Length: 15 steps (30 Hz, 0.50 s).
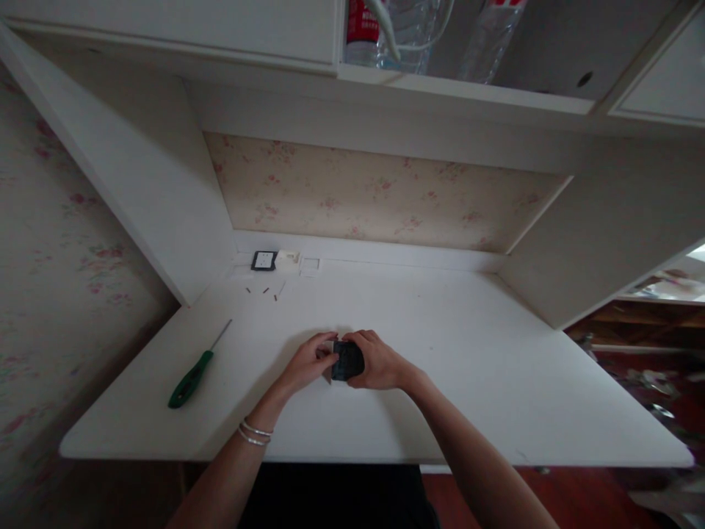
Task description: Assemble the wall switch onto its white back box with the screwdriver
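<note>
Just above the desk, near its front middle, my two hands hold a black square socket-like part (348, 360). My right hand (380, 360) wraps round its right side, with the thumb along the lower edge. At its left edge, the thumb and fingers of my left hand (309, 361) pinch it. A pale flat edge shows beside the black part under my left fingers; whether it belongs to the same piece I cannot tell. A green-handled screwdriver (192, 380) lies to the left, its shaft pointing toward the back.
On the white desk (468, 353), a wall socket with a dark frame (264, 260), a white box-like piece (287, 258) and a thin white frame (310, 264) sit at the back left. Several small screws (266, 289) lie before them. Overhead, a shelf (468, 90) holds plastic bottles.
</note>
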Motion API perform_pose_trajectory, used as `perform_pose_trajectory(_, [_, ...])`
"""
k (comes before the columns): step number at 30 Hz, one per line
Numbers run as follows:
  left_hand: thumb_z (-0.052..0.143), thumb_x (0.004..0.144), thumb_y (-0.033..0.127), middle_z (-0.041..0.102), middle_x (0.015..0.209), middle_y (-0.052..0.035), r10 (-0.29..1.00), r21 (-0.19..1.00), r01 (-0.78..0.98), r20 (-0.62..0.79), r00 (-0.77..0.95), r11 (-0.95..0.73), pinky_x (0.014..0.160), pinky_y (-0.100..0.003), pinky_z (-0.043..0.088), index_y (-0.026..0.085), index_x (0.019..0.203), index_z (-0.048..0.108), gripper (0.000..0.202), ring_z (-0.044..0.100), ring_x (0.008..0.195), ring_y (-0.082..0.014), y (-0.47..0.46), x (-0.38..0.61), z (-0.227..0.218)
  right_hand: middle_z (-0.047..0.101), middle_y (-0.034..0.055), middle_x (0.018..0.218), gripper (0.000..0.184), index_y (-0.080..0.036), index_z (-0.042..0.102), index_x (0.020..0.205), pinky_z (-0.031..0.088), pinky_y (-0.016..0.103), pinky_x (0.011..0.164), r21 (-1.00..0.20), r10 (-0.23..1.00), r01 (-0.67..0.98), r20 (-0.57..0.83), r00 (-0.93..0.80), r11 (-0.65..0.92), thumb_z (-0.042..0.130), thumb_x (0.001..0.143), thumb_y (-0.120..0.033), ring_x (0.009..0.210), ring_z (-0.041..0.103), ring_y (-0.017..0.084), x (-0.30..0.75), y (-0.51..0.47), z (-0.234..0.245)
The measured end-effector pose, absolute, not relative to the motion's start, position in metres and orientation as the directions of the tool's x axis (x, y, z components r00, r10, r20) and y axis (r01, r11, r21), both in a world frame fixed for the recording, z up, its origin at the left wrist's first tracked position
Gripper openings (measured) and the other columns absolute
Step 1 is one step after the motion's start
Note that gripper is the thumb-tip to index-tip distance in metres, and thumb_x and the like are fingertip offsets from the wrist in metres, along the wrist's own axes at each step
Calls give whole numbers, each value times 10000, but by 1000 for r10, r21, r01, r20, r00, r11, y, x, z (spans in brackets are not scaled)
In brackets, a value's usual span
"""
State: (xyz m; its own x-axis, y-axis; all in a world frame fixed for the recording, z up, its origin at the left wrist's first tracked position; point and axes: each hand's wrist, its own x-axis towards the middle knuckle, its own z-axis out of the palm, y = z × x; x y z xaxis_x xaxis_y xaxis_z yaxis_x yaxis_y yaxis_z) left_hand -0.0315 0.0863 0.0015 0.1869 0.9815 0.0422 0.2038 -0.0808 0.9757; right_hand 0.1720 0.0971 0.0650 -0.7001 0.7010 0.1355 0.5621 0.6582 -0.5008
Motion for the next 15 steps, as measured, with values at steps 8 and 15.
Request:
perform_pose_trajectory(8, [659, 735, 201, 675, 1003, -83, 979, 975, 207, 33, 201, -75, 754, -317, 506, 140, 1223, 566, 501, 633, 859, -197, 87, -33, 2, 577, 96, 1143, 687, -186, 487, 1200, 387, 398, 927, -498, 691, 556, 128, -712, 665, 754, 572, -267, 1053, 504, 261, 173, 98, 66])
perform_pose_trajectory(15, [665, 716, 177, 670, 1082, -88, 980, 981, 183, 29, 197, -66, 799, -332, 505, 158, 1188, 602, 476, 634, 909, -210, 88, -32, 5, 576, 89, 1153, 683, -195, 494, 1199, 370, 407, 941, -528, 680, 532, 124, -723, 662, 754, 569, -237, 1078, 495, 261, 173, 98, 65])
